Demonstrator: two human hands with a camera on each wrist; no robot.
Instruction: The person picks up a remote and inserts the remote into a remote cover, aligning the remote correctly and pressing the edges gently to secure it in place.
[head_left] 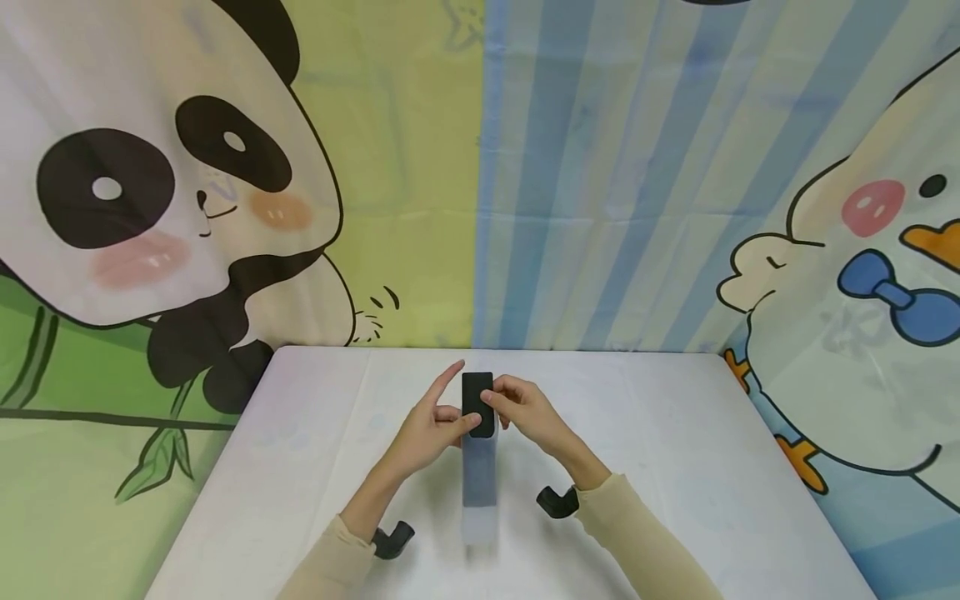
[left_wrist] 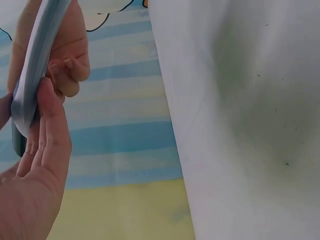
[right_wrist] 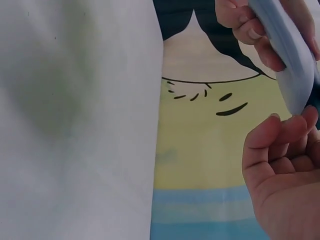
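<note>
Clock directions take the black slab in the head view as their centre. Furthest left, at ten o'clock, a printed panda (head_left: 187,208) fills the backdrop. Between seven and eight o'clock lies the person's left sleeve (head_left: 330,562), with a dark bracket (head_left: 393,540) beside that wrist at seven. The left hand (head_left: 425,431) sits at eight o'clock: its grip is closed about the pale blue case (head_left: 480,475), the fingers bent against it, the thumb resting on the slab's lower face and the index finger stretched up toward one o'clock.

In the middle, the black slab (head_left: 472,392) shows at the case's twelve-o'clock end, and the case runs from it toward six, paler at its bottom. Whether that bottom touches the white surface (head_left: 315,475) cannot be told.

At three o'clock, the right hand (head_left: 532,412) pinches the slab, its thumb on the upper face. Past it, between four and five, come another dark bracket (head_left: 557,502) and the right sleeve (head_left: 645,533). Furthest right, near three, stands a printed white bird (head_left: 847,358) with a blue bow tie (head_left: 896,293).
</note>
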